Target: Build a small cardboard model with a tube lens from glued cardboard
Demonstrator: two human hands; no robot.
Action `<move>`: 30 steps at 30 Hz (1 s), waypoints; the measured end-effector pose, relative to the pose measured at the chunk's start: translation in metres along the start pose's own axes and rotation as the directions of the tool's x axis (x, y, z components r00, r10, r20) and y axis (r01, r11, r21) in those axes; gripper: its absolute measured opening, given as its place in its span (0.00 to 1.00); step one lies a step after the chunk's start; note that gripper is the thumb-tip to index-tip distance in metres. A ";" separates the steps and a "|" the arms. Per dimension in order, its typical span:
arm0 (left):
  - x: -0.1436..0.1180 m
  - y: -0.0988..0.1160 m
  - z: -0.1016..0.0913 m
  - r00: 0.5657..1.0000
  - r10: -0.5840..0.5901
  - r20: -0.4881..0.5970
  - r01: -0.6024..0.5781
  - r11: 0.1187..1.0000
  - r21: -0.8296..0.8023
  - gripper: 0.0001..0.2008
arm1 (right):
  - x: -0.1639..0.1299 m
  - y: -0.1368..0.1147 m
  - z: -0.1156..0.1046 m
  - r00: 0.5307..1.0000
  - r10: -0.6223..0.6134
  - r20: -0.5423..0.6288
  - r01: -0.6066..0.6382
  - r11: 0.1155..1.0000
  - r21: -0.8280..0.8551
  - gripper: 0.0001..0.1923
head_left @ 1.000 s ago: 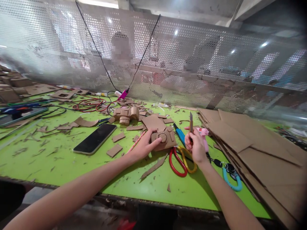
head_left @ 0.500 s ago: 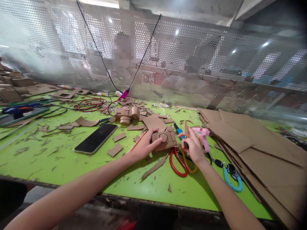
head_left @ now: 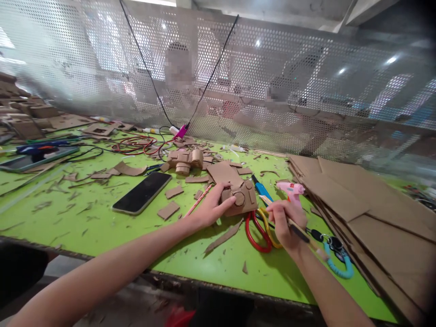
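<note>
A small cardboard camera model [head_left: 245, 200] with a round lens piece stands on the green table. My left hand [head_left: 214, 204] grips its left side, thumb across the front and fingers on top. My right hand [head_left: 286, 220] is closed around a slim pen-like tool [head_left: 299, 232] with a wooden handle, its pale tip pointing toward the model but apart from it. Below and between them lie scissors [head_left: 258, 239] with red and yellow loops. A blue cutter [head_left: 263, 190] lies just right of the model. Another cardboard camera [head_left: 184, 161] sits farther back.
A black phone [head_left: 142, 193] lies left, among cardboard scraps [head_left: 168, 210]. Stacked cardboard sheets [head_left: 384, 227] cover the right side. A pink glue gun [head_left: 291, 187] and keys with a turquoise coil [head_left: 340, 265] are near my right hand. A perforated metal screen [head_left: 218, 91] stands behind.
My right hand has turned the slim tool from upright to slanting, tip toward the model, and has shifted slightly down and right. My left hand keeps its hold. The view has shifted slightly.
</note>
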State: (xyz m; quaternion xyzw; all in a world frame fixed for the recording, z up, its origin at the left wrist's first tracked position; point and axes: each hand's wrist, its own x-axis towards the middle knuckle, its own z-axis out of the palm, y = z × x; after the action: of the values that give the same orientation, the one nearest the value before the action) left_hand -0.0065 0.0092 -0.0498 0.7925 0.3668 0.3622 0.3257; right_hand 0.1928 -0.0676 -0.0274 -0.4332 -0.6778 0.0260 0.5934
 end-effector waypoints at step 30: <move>-0.007 0.007 -0.003 0.971 0.231 0.067 -0.241 0.936 0.255 0.24 | -0.018 0.009 0.030 0.952 -0.276 0.128 0.289 0.952 -0.097 0.10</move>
State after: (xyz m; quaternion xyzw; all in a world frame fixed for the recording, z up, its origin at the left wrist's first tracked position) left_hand -0.0102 0.0003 -0.0449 0.8733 0.3076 0.3327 0.1791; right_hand 0.1716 -0.0587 -0.0549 -0.3626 -0.7658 -0.0737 0.5259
